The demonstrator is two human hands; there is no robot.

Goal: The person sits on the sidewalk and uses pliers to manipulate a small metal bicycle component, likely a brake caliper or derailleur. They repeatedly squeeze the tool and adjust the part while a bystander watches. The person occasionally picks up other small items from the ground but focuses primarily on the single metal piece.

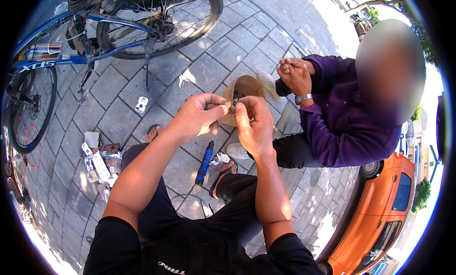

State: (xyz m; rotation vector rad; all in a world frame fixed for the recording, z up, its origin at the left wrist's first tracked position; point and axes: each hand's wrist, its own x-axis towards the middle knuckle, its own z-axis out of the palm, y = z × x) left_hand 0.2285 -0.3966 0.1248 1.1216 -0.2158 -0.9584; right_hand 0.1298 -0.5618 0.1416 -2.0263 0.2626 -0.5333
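My left hand (197, 116) and my right hand (255, 125) are raised close together in front of me, fingertips nearly meeting. Thumb and forefinger of the left pinch a tiny brownish piece, too small to name. The right hand's thumb and fingers are also closed in a pinch; what sits between them is small and dark and mostly hidden. Just beyond and below the hands stands a tan open container (256, 82) with dark bits inside. On the paving between my feet lies a blue and black cylindrical tool (204, 165) with a thin shaft.
A person in a purple jacket (337, 118) sits at the right, hands together. A blue bicycle (128, 54) stands at the upper left. Small packages and boxes (100, 167) lie in a pile at left. Crumpled white paper (220, 158) is near my foot. An orange car (375, 218) is parked lower right.
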